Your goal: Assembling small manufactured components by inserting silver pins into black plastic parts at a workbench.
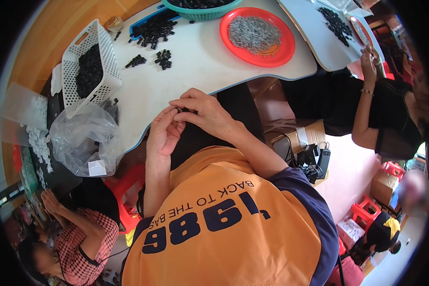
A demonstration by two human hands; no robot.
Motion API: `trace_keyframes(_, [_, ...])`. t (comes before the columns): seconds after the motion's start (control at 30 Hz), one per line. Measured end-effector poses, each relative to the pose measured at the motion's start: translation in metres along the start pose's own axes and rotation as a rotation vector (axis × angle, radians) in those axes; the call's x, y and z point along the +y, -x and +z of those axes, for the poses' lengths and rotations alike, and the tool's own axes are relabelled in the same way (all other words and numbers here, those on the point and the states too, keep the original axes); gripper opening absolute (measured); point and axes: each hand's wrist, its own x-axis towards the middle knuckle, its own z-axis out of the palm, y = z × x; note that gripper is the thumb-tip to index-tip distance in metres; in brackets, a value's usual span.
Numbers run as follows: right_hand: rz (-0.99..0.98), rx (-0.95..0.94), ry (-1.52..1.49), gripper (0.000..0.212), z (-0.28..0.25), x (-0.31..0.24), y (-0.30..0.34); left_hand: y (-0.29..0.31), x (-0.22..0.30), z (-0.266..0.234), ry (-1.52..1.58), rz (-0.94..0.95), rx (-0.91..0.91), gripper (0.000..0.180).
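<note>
Grip: left hand (pixel 164 136) and right hand (pixel 207 113) both pinch one small dark part (pixel 179 110) near the edge of the white table (pixel 195 66), presumably for fine control; its shape is mostly hidden. Red plate (pixel 287 50) of grey pieces (pixel 255 34) and loose black pieces (pixel 155 31) lie apart, likely keeping kinds unmixed.

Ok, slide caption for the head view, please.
Left hand and right hand pinch a small dark piece before a white table bearing a red plate of grey pieces.

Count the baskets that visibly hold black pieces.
2: a white basket at the left end of the near table, and a teal basket at its far edge. Others may be hidden.
</note>
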Motion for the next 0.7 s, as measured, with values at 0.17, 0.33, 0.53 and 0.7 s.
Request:
trace_keyframes(0.17, [0.073, 0.044, 0.084, 0.026, -0.003, -0.004, 0.002, 0.001, -0.006, 0.002, 0.133, -0.027, 0.009, 0.017])
trace_keyframes(0.33, [0.083, 0.136, 0.106, 0.018, 0.001, -0.009, 0.001, 0.0, -0.009, 0.002, 0.228, -0.004, 0.103, 0.011])
trace_keyframes(0.53, [0.401, 0.089, -0.27, 0.014, 0.002, 0.002, -0.003, -0.002, -0.006, -0.001, 0.269, -0.019, 0.076, 0.011])
trace_keyframes(0.7, [0.405, 0.082, -0.246, 0.013, 0.01, 0.006, -0.003, 0.002, -0.005, -0.003, 0.217, 0.027, 0.089, 0.012])
